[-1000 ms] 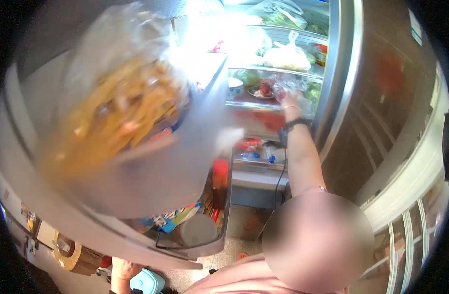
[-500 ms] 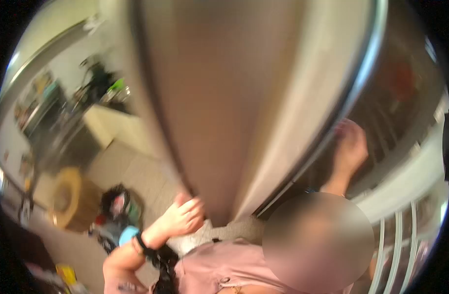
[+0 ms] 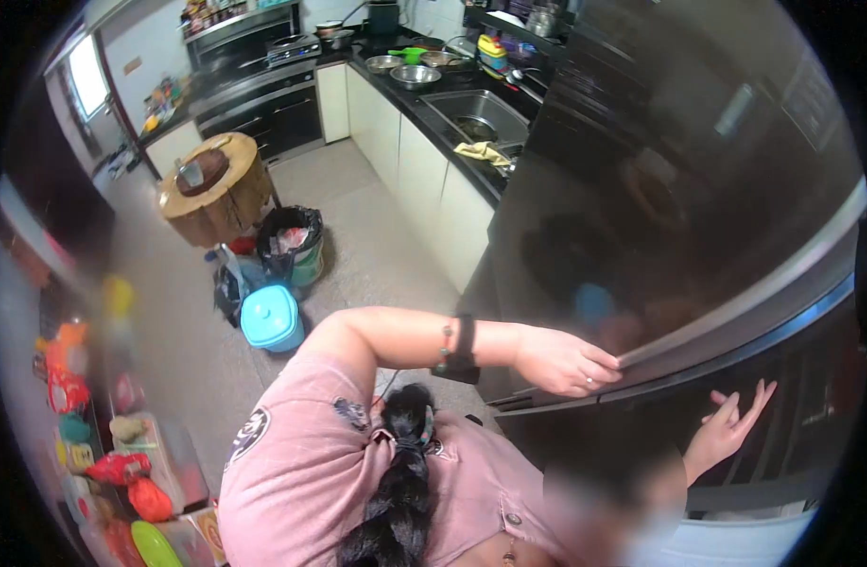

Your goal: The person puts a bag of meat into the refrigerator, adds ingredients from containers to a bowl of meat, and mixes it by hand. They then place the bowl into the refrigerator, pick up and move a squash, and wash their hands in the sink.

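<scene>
Now swinging the fridge door [image 3: 660, 236] inward, touching its edge with the left hand [image 3: 568, 363], maybe pinching, can't tell; spreading the empty right hand [image 3: 727, 435].

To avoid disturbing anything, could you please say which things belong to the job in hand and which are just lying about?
Seemingly in use:
- dark door
- left hand, fingers at its edge
- right hand, open nearby

Apparently lying about:
- blue lidded tub
- wooden block
- yellow cloth

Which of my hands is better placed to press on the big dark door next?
Probably your left hand: its fingertips are already at the edge of the dark door, while your right hand is lower, fingers spread.
</scene>
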